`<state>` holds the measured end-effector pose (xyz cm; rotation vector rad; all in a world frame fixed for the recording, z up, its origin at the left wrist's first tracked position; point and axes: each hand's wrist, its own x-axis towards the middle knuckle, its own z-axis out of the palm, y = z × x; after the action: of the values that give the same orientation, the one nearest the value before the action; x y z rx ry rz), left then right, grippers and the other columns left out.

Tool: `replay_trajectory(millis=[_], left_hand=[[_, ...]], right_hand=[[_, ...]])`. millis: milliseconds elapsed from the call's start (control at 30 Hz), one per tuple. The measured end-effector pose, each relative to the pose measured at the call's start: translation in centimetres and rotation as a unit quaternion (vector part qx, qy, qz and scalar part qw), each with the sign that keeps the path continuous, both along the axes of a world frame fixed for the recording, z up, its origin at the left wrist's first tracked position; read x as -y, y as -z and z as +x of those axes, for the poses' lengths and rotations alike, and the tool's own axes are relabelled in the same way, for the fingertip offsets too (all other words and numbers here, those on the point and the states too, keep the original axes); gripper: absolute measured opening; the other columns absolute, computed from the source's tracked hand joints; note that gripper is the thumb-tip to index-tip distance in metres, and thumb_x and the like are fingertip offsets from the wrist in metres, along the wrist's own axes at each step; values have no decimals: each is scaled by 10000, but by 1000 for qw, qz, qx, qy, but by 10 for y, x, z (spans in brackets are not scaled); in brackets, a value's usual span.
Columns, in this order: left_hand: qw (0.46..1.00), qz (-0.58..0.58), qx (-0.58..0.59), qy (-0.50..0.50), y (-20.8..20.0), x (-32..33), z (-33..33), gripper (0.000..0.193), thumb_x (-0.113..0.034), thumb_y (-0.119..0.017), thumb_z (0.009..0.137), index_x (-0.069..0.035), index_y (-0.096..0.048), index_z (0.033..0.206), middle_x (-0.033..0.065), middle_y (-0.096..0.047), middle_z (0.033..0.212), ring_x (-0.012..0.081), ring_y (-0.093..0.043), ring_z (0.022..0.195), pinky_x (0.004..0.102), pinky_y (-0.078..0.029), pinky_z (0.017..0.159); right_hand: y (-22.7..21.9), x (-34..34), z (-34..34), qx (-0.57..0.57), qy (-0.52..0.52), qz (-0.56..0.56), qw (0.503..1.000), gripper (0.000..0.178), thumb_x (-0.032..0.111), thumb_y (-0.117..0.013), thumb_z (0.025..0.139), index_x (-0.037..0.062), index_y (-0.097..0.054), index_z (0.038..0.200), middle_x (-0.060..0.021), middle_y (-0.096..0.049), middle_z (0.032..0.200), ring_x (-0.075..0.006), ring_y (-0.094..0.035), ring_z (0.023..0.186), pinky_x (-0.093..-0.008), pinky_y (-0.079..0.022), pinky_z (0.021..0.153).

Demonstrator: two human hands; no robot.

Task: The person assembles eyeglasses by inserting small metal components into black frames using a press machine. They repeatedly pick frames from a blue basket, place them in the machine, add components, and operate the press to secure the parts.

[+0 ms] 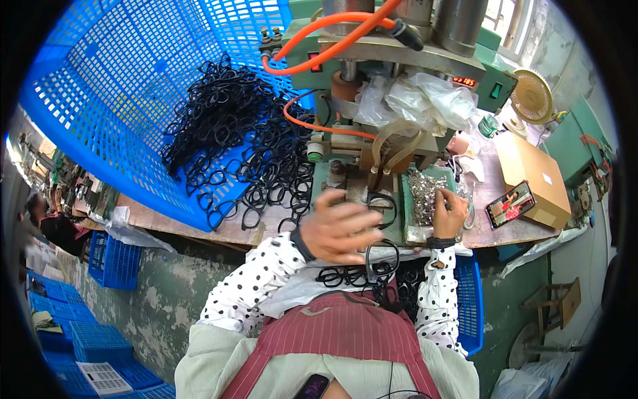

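My left hand (342,227), slightly smeared by motion, is open with its fingers spread in front of a green press (492,70). Just past its fingertips, a black eyeglass frame (383,207) sits at the press's work spot. Another black eyeglass frame (383,261) is tilted below that hand, above several more at my lap. At the right, my right hand (451,214) pinches at the edge of a green tray (409,233) of small shiny metal parts (425,193). Whatever its fingertips hold is too small to make out.
A big blue basket (126,159) leans at the left, spilling black eyeglass frames (226,126) onto the table. Orange hoses (332,43) cross the press. A phone (510,204) leans on a cardboard box (531,176) at the right. Another blue basket (470,306) is beside my lap.
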<state>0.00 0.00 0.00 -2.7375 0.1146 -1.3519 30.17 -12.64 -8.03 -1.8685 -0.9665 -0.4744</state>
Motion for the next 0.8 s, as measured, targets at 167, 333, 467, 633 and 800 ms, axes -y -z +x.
replay_trajectory(millis=[167, 333, 467, 633, 800], left_hand=[[944, -83, 155, -279, 11, -68, -4, 184, -92, -670, 730, -105, -651, 913, 93, -623, 960, 288, -566, 857, 436, -378, 746], [843, -119, -32, -524, 74, -143, -34, 226, -201, -694, 754, -249, -724, 973, 28, -602, 1198, 311, -554, 1017, 481, -420, 782], [848, -161, -64, -501, 93, -165, -58, 213, -178, -645, 814, -165, -661, 1026, 44, -664, 1038, 298, -591, 967, 485, -451, 718], [849, -409, 180, -282, 39, -110, -39, 197, -204, -505, 991, -20, -575, 979, 112, -655, 853, 250, -590, 644, 357, -461, 605], [894, -305, 179, -274, 28, -36, -28, 114, -117, -557, 926, -41, -556, 1010, 85, -642, 908, 223, -591, 808, 348, -450, 810]], right_hand=[[-1, 0, -5, 19, 51, 10, 998, 82, 201, -746, 778, 143, -705, 817, -11, -654, 751, -227, -593, 760, -388, -422, 714], [-1, -8, -4, 56, 61, 9, 996, 97, 168, -745, 727, 154, -709, 816, -36, -665, 767, -269, -598, 759, -419, -425, 699], [-3, -1, -15, 70, 50, -5, 996, 109, 164, -720, 751, 187, -706, 856, 13, -655, 791, -226, -574, 832, -409, -395, 729], [-15, 2, -17, 60, 37, -5, 997, 118, 116, -730, 728, 168, -713, 832, -8, -674, 816, -235, -583, 826, -383, -430, 748], [-35, -12, -35, -70, -90, 51, 992, 164, 51, -699, 735, 117, -746, 878, -57, -706, 857, -241, -619, 820, -339, -475, 770]])
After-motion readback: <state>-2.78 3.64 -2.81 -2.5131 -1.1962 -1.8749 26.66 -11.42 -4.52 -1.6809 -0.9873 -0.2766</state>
